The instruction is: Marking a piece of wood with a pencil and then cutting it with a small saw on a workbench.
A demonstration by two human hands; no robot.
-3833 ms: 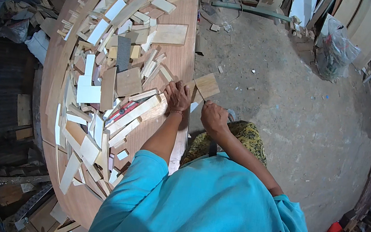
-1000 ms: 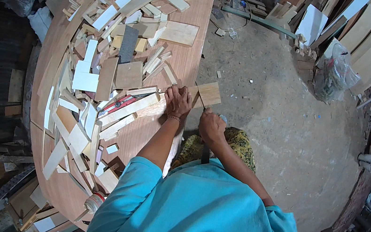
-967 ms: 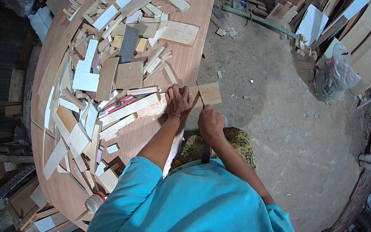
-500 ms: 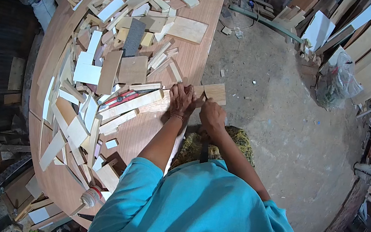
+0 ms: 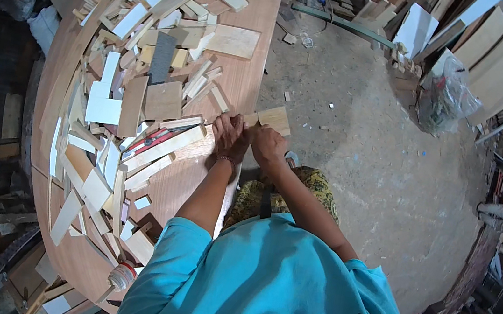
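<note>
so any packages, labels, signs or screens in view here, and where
Clear plastic bag: on the concrete floor at upper right, against leaning boards; crumpled, see-through, bulging with unclear contents.
No labels, signs or screens can be made out.
The left hand and right hand hold a small wooden piece, which is unmarked.

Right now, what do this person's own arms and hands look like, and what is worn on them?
Both forearms are bare and come up from the lower middle of the picture. A turquoise short-sleeved shirt covers the shoulders and upper arms, the sleeves ending above the elbows. The left hand has a thin band around its wrist. The right hand is bare; no gloves, and no ring that I can make out.
</note>
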